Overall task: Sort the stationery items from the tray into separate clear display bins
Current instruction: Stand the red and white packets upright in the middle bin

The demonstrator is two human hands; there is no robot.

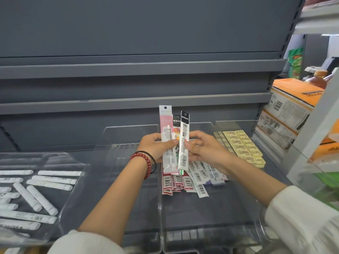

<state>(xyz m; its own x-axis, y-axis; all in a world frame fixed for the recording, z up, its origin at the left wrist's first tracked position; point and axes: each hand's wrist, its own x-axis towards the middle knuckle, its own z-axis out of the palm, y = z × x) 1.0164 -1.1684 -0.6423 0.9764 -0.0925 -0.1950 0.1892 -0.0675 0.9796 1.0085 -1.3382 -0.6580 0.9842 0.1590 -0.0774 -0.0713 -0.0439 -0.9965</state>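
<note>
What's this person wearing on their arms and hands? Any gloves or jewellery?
No gloves: the left hand and right hand are bare. The left sleeve and right sleeve are white. The left wrist carries a dark red bead bracelet and a thin black band.

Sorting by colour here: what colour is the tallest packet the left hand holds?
The tallest packet is pink with a white top; head view.

**Refill packs over centre bin**

Pink pack (pixel 166 129), black-headed pack (pixel 176 122) and white pack (pixel 184 140) upright, fanned, above mixed pack pile (pixel 183 182) in clear bin (pixel 201 217); yellow erasers (pixel 244 145) in neat rows in right bin (pixel 234 125); white tubes (pixel 36 197) loose in left tray (pixel 55 158).
</note>
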